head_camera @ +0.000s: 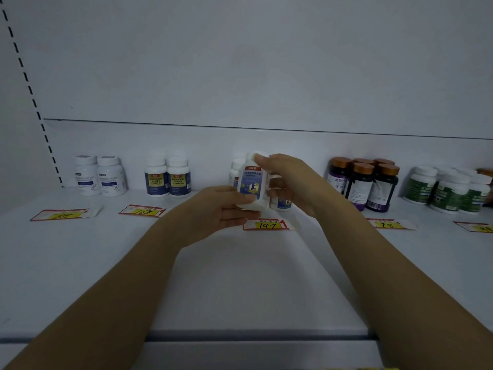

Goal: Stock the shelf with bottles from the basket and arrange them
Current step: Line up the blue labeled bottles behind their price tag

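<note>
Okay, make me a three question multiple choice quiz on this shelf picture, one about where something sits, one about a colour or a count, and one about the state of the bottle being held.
1. Where do the dark bottles with copper-brown caps stand?
A. Far left of the shelf
B. Right of the hands, left of the green-labelled white bottles
C. On the shelf's front lip

2. How many white bottles with navy and yellow labels show?
A. Two
B. Four
C. Six

3. What state is the white bottle with the blue label in?
A. Lying flat on the white shelf
B. Standing alone, untouched
C. Held upright in the grip of both hands

Answers: 1 B, they sit between those two. 2 A, one pair side by side. 3 C, the left hand cups its base and the right hand covers its cap.
</note>
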The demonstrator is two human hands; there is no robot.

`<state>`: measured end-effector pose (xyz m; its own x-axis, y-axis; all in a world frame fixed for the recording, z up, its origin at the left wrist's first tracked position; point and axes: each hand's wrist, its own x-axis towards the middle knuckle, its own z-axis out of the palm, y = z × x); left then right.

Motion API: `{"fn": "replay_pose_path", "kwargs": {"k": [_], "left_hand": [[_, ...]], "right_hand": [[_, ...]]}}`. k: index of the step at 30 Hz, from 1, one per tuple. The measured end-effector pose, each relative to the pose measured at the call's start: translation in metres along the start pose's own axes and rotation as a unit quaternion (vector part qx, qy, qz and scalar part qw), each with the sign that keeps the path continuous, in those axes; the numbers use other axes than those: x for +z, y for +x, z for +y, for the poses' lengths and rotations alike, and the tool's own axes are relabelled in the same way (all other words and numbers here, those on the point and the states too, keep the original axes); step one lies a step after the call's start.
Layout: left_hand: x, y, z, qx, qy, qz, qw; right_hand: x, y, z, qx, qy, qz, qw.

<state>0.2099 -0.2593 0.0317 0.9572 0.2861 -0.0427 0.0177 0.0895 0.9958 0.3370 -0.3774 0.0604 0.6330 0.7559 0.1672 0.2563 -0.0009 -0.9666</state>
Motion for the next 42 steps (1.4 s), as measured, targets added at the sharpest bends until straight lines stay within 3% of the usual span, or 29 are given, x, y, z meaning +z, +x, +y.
{"fn": "replay_pose_path", "kwargs": {"k": [6, 10, 14, 20, 24, 30, 33, 36, 42], "left_hand": [[0.001, 0.002, -0.001, -0.026, 0.000, -0.018, 1.000], [0.000, 0.003, -0.003, 0.035, 0.083, 0.029, 0.995], [-0.002, 0.006, -0.005, 0.091, 0.189, 0.086, 0.974], [-0.003, 0.006, -0.013, 0.153, 0.326, 0.123, 0.925], [-0.002, 0.009, -0.016, 0.117, 0.449, 0.122, 0.877], [-0.014, 0.021, -0.032, -0.017, 0.607, 0.103, 0.788], [-0.017, 0.023, -0.038, -0.029, 0.663, 0.090, 0.743], [-0.020, 0.026, -0.042, -0.039, 0.682, 0.080, 0.726], [-0.019, 0.025, -0.042, -0.040, 0.685, 0.080, 0.723]], "right_hand": [[0.002, -0.003, 0.000, -0.004, -0.047, -0.030, 0.998], [0.002, -0.008, -0.005, -0.069, -0.109, -0.026, 0.991], [-0.003, -0.011, -0.014, -0.133, -0.185, 0.008, 0.974], [-0.015, -0.004, -0.017, -0.111, -0.219, 0.020, 0.969], [-0.033, 0.017, -0.044, -0.116, -0.239, 0.069, 0.961], [-0.044, 0.061, -0.076, -0.113, -0.230, 0.121, 0.959], [-0.042, 0.077, -0.074, -0.104, -0.297, 0.142, 0.938], [-0.034, 0.086, -0.061, -0.090, -0.391, 0.133, 0.906], [-0.027, 0.095, -0.036, -0.058, -0.459, 0.110, 0.880]]}}
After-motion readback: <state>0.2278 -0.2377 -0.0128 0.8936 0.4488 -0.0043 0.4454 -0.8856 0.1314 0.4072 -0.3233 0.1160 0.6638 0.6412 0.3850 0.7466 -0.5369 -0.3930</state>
